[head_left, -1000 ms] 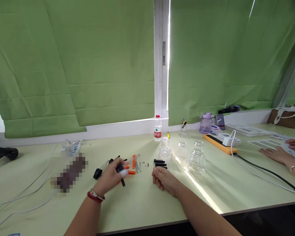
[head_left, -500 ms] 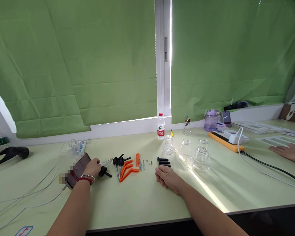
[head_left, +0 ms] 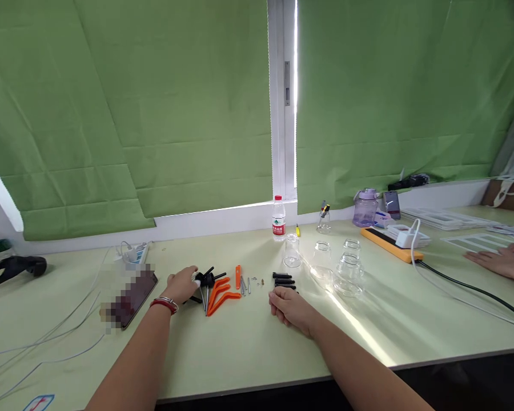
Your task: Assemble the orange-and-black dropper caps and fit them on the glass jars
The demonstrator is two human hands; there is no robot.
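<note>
My left hand (head_left: pixel 182 285) is closed over a black part (head_left: pixel 193 299) with a metal rod, mostly hidden beneath the palm and fingers. Right beside its fingertips lie more black parts with metal rods (head_left: pixel 209 278). Several bent orange handles (head_left: pixel 223 295) rest against those rods. My right hand (head_left: pixel 289 303) lies on the table with its fingers curled; anything inside them is hidden. Just beyond its knuckles are several black toothed strips (head_left: pixel 283 279). Between the hands sit an orange flat piece (head_left: pixel 238 277), metal pins (head_left: pixel 243 285) and tiny brass bits (head_left: pixel 262 282).
Upturned clear glasses (head_left: pixel 291 251) stand behind and right of my right hand, near a water bottle (head_left: pixel 278 218). An orange power strip (head_left: pixel 389 244) with cables is at the right. A phone (head_left: pixel 141 297) lies left. Another person's hand (head_left: pixel 490 261) rests far right.
My left hand has moved right, away from the phone and closer to the black parts. The leftmost black part has shifted right with it. My right hand has stayed put.
</note>
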